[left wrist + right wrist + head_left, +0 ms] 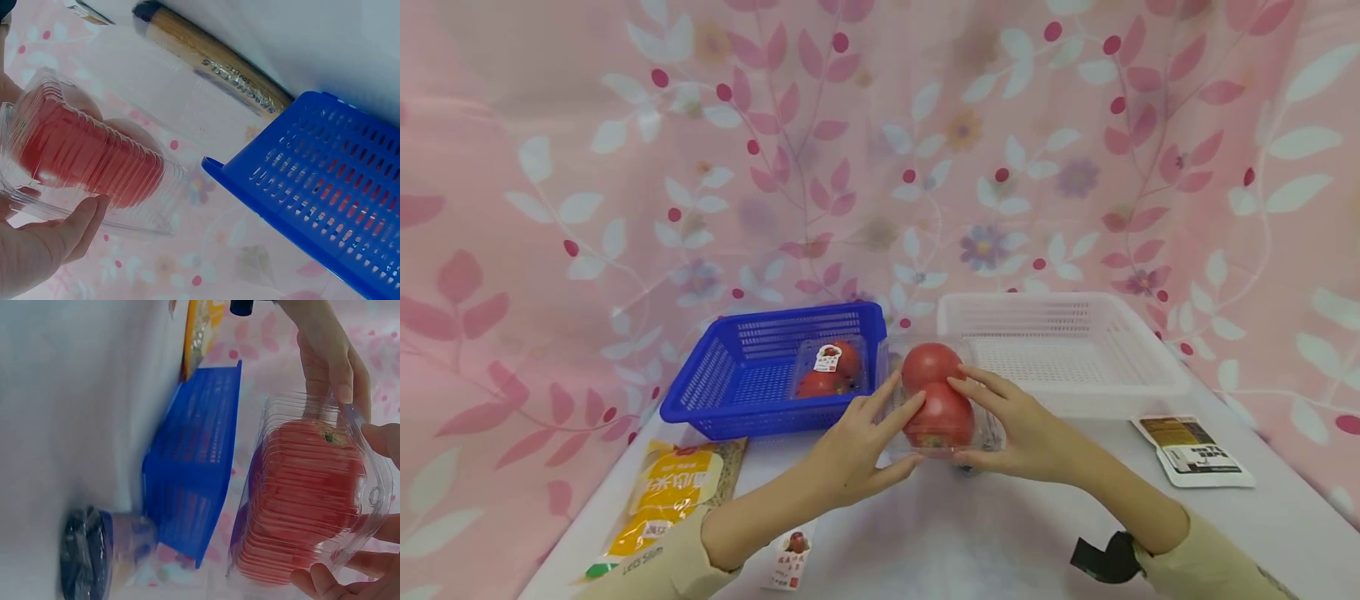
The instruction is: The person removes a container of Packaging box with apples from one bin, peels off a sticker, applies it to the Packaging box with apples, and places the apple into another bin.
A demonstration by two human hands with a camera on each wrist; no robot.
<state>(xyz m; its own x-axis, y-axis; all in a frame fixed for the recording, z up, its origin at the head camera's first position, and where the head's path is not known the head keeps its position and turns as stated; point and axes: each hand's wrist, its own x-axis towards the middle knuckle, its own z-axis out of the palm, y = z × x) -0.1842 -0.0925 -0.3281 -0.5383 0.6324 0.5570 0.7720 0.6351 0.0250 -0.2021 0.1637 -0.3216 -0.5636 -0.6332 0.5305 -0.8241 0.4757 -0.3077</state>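
Note:
Above the table, a clear plastic clamshell box holds two red tomatoes. My left hand grips its left side, the thumb on the lower rim and fingers on top. On the right side my right hand holds the same box, fingertips over the lid and thumb at the near edge. In the right wrist view the ribbed underside of the box shows, tilted. The blue basket, just left of the box, contains another clear pack of tomatoes with a white label.
A white basket stands at back right, near a brown-and-white pouch. A yellow bag and a printed card lie at front left. A tan cylindrical pack, mostly hidden in the head view, lies beneath the box.

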